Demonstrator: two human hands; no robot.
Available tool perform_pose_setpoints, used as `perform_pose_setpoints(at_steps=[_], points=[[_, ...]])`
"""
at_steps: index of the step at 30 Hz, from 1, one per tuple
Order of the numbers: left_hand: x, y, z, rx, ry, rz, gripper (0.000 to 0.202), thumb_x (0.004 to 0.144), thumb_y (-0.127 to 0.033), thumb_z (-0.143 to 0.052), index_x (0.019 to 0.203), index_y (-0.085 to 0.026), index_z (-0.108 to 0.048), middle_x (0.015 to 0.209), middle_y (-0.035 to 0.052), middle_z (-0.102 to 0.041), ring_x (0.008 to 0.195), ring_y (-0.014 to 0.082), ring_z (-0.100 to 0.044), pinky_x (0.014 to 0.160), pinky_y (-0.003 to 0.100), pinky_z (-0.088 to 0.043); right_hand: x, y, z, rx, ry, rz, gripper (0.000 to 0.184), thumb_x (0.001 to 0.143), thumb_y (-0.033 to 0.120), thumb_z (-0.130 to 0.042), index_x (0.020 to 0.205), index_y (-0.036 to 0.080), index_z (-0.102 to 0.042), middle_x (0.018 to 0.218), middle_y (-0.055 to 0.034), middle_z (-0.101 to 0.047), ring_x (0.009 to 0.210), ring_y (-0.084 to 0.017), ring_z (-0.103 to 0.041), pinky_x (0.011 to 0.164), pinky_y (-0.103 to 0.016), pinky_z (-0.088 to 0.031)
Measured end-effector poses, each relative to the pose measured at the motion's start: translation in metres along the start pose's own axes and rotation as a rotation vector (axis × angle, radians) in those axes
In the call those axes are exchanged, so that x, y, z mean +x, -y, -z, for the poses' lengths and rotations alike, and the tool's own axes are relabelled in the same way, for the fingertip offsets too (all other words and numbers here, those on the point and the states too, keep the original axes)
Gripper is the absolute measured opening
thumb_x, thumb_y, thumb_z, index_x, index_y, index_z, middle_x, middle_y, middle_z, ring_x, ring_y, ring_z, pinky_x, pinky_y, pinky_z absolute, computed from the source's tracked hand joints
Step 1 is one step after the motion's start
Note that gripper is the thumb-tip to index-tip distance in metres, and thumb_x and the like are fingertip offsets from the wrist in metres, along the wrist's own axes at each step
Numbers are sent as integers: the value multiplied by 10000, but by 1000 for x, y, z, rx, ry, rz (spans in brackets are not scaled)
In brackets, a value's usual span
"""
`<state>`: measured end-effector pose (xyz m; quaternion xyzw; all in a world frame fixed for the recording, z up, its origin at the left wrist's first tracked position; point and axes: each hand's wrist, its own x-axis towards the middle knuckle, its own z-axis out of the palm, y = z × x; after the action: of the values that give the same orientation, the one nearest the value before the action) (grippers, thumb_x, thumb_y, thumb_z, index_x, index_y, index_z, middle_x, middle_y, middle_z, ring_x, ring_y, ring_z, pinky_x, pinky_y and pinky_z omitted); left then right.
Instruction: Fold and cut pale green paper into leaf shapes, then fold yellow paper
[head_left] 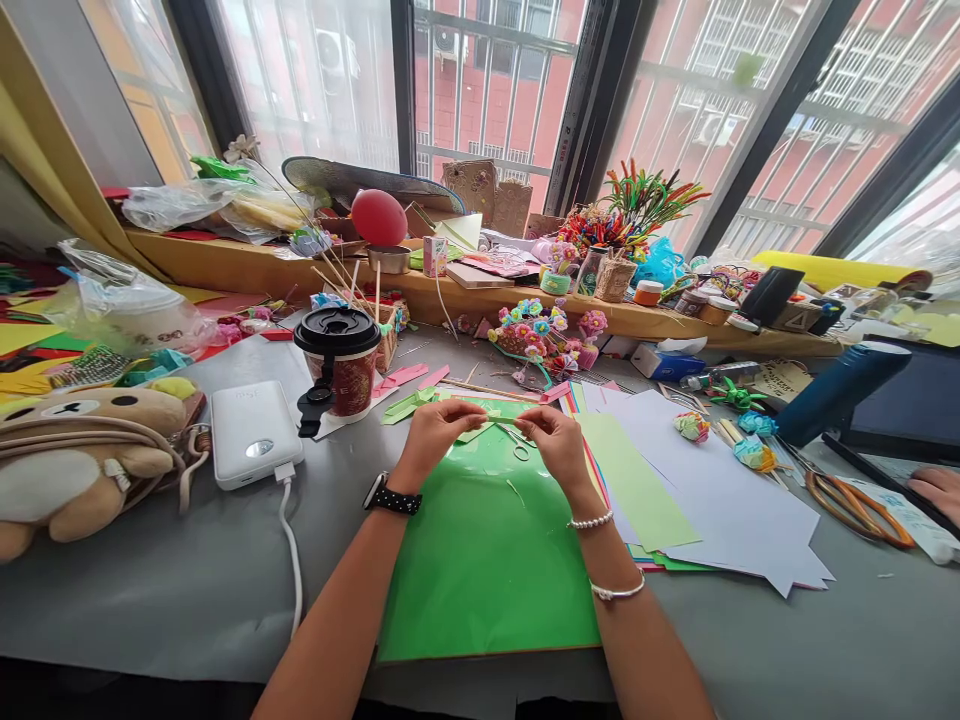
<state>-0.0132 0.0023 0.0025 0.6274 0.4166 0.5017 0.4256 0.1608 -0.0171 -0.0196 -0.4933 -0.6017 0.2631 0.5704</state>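
Note:
Between the fingertips of both hands is a small piece of light green folded paper (493, 414). My left hand (442, 435) pinches its left end, and my right hand (556, 447) is closed at its right end. Below them lies a large green sheet (487, 560) with a glossy surface. A pair of small scissors (520, 450) rests on the sheet near my right fingers, its blades partly hidden. One thin green paper scrap (515, 492) is also on the sheet. Just beyond my left hand are folded green paper pieces (411, 404) and pink ones (401, 380).
White and coloured paper sheets (720, 480) spread to the right, with orange-handled scissors (862, 510) past them. At left stand a lidded coffee cup (352, 375), a white power bank (255, 435) and a plush bear (90, 460). Another person's hand (937, 490) shows at the right edge.

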Motion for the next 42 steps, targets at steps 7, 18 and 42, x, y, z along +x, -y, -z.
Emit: perform_pose_setpoints(at_steps=[7, 18, 42], points=[[3, 3, 6, 59, 70, 24, 117, 603, -250, -639, 664, -154, -669, 629, 16, -665, 586, 140, -624, 577, 224, -506, 2, -1, -2, 3, 34, -28, 132, 635, 296, -628, 641, 164, -624, 563, -10, -598, 517, -130, -532, 492, -231, -416], [15, 19, 32, 69, -512, -51, 289, 730, -296, -496, 975, -155, -555, 885, 78, -641, 738, 151, -632, 645, 255, -507, 5, -1, 17, -100, -608, -50, 294, 701, 422, -543, 800, 154, -612, 651, -8, -498, 537, -103, -413, 514, -228, -376], [7, 22, 12, 841, -44, -48, 458, 705, -146, -494, 1159, -186, -448, 974, 81, -633, 893, 232, -574, 763, 325, -420, -4, -5, -9, -489, 223, 99, 150, 755, 203, -503, 795, 173, -645, 770, -63, -659, 651, -163, -573, 602, -278, -433]])
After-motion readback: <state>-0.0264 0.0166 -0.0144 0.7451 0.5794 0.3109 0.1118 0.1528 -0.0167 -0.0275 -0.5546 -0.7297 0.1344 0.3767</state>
